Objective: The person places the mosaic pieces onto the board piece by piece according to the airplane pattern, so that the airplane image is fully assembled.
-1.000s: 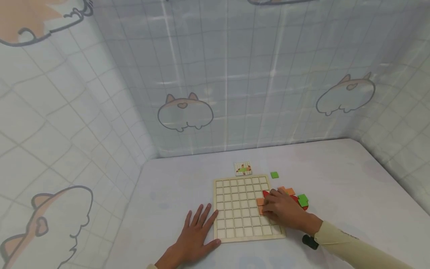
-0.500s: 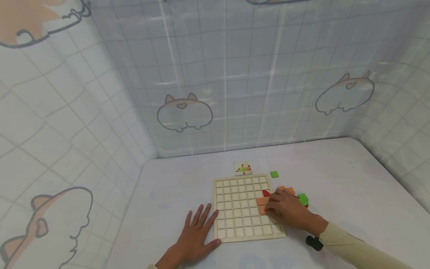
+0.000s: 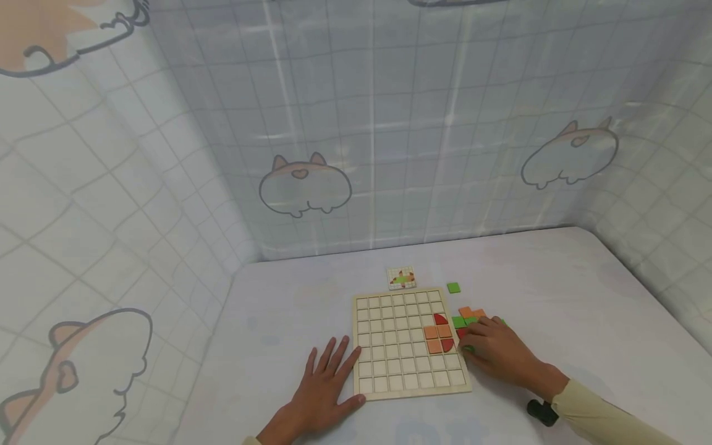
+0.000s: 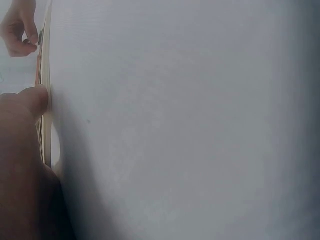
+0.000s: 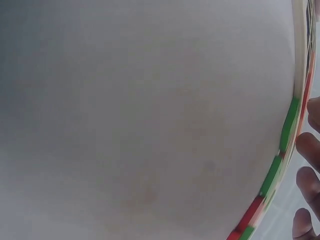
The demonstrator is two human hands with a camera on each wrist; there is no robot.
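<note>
My left hand [image 3: 319,398] lies flat with spread fingers at the left edge of a wooden grid board [image 3: 384,364]; its thumb and a fingertip touch the frame. On the board's right side sit several orange square tiles [image 3: 434,347], with a red quarter-circle tile [image 3: 440,319] above and another red quarter-circle tile [image 3: 447,345] at the lower right. Just off the board's right edge, my right hand [image 3: 500,352] pinches a small green tile [image 3: 468,349] between thumb and fingers. In the left wrist view, the right hand [image 4: 19,30] shows pinched fingertips above the board's edge.
Loose green tiles [image 3: 459,322], orange tiles [image 3: 466,312] and red tiles lie right of the board, partly under the right hand. One green square [image 3: 453,288] lies apart. Beyond the board is a small pattern card [image 3: 402,278]. A printed curtain [image 3: 389,154] hangs behind the table.
My right hand has moved right, off the board to the loose tiles, and now pinches a green tile. The lower red quarter-circle tile has come into sight. My left hand stays put.
</note>
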